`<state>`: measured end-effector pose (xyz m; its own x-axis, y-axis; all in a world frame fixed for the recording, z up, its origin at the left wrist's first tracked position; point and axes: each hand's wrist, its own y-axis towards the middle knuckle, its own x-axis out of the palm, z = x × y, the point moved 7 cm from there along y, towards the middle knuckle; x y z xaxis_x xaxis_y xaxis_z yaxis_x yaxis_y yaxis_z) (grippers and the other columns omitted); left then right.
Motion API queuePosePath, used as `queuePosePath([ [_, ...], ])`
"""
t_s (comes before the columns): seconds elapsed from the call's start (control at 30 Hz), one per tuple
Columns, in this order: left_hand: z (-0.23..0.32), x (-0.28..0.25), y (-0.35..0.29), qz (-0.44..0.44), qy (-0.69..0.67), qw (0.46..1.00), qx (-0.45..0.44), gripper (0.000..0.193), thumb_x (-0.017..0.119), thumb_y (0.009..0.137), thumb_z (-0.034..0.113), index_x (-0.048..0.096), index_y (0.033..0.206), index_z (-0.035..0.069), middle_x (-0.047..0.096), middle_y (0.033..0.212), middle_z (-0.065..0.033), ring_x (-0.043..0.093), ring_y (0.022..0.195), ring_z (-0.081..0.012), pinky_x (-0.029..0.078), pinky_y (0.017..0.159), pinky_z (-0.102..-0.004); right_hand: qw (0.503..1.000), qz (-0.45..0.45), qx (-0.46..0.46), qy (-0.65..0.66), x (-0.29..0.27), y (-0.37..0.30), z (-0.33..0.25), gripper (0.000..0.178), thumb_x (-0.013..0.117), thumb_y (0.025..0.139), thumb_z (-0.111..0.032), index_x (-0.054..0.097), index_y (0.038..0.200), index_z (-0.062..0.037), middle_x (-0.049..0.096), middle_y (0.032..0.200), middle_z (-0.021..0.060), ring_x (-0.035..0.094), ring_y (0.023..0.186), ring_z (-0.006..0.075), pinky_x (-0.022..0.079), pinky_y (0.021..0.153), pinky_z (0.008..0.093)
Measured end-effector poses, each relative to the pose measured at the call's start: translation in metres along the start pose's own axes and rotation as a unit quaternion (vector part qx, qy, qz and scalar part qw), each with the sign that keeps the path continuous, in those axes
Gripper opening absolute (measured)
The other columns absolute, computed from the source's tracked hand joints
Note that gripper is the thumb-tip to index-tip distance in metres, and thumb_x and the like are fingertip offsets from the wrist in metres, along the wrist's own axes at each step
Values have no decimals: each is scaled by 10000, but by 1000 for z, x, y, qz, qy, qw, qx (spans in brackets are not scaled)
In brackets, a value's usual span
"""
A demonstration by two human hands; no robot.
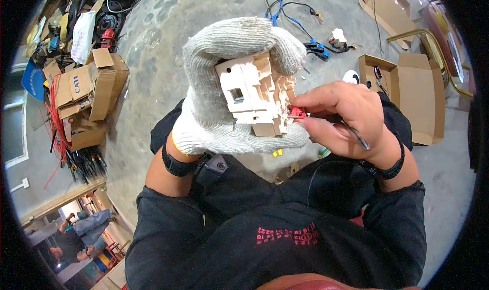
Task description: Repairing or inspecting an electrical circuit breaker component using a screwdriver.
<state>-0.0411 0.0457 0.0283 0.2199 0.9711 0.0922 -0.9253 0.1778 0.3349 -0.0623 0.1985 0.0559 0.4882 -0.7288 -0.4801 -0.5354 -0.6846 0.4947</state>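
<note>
My left hand [214, 101] wears a white knitted glove and is wrapped around a cream-white plastic housing [249, 91], which resembles a circuit breaker body. Its ridged, stepped side faces right, and a small square window shows on the smoother side. My bare right hand [351, 111] pinches a small red part [297, 112] against the right edge of the housing. Whether the part sits in the housing or only touches it, I cannot tell. A thin dark tool end [360, 138] sticks out below my right palm; the rest of it is hidden.
Blue and black cables [285, 9] lie on the concrete floor ahead, near a small white part [337, 37]. Open cardboard boxes [417, 96] stand at right, by a chair with a gold frame [433, 35]. Cartons [84, 88] and red wire [58, 116] crowd the left. Another person [71, 244] is at lower left.
</note>
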Motion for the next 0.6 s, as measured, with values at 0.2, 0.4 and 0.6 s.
queuePosePath([
  [0.2,2,-15,-10,30,41,997,-51,616,742,759,423,512,1175,32,559,1113,-186,576,1030,-311,489,913,-424,1000,-4,-25,-9,2,-7,-6,214,742,777,-67,686,978,-19,706,783,96,670,581,157,521,559,239],
  [0.4,17,-27,-4,29,168,985,15,558,609,866,404,450,1255,37,573,1081,-164,587,1020,-287,502,919,-428,925,267,177,206,-58,-36,12,224,710,866,-45,594,1049,11,696,836,98,588,551,67,458,457,206],
  [0.6,-10,-13,-9,166,-159,969,-88,655,720,822,50,326,1339,127,577,1099,-93,587,1057,-208,549,851,-414,944,22,210,253,14,-15,40,244,678,920,-132,598,1100,12,680,851,66,569,596,53,452,502,202],
])
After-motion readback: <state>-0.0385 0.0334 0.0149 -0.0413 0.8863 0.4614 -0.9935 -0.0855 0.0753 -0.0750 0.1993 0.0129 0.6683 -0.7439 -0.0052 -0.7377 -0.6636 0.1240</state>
